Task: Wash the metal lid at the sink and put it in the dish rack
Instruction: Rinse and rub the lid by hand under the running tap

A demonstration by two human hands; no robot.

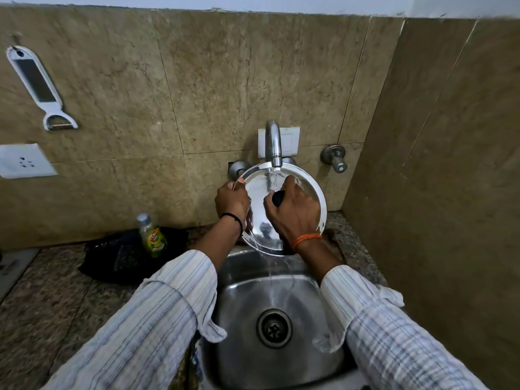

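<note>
I have the metal lid [295,175] held up over the sink [242,294], tilted so its top side faces me, right under the tap [273,144]. Water runs from the spout onto the upper part of the lid, sheets down it and falls off the bottom edge into the basin, toward the drain [273,328].

My left hand [232,199] is on the lid's left rim, fingers curled around the edge and gripping it. My right hand [292,209] is closed around the black knob [278,197] in the middle of the lid (only the knob's rounded end peeks out between thumb and fingers). A black band sits on my left wrist and an orange one on my right; both striped sleeves are pushed back from the wrists.

On the stone counter [42,291] to the left of the sink stands a bottle of dish soap [152,236] with a green and yellow label, resting against a dark cloth or mat [118,257]. A white peeler [39,85] hangs on the tiled wall [140,80] at the far left, with a wall socket [24,161] below it.
</note>
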